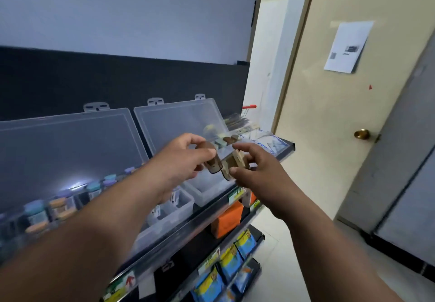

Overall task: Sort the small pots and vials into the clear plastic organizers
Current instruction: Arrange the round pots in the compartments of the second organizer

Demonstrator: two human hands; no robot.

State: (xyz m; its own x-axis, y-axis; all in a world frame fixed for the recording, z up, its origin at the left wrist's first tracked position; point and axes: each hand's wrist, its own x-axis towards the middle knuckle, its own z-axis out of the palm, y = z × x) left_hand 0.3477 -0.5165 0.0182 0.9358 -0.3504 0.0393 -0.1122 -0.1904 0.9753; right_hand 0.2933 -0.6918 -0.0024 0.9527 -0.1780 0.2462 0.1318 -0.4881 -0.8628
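Observation:
Two clear plastic organizers stand open on the top shelf, lids leaning back. The left organizer [164, 210] holds several small pots with pastel lids [35, 210]. The right organizer [204, 193] sits below my hands. My left hand [186, 155] pinches a brownish translucent vial [213, 160], tilted with its round end down. My right hand [249, 167] grips several tan vials [236, 160] right beside it. The two hands nearly touch above the right organizer.
Brown-capped items and packets [231, 138] lie further along the shelf [282, 151]. Orange boxes [227, 219] and blue packets [244, 243] fill the lower shelves. A beige door [341, 113] with a brass knob [361, 134] stands to the right, over a white floor.

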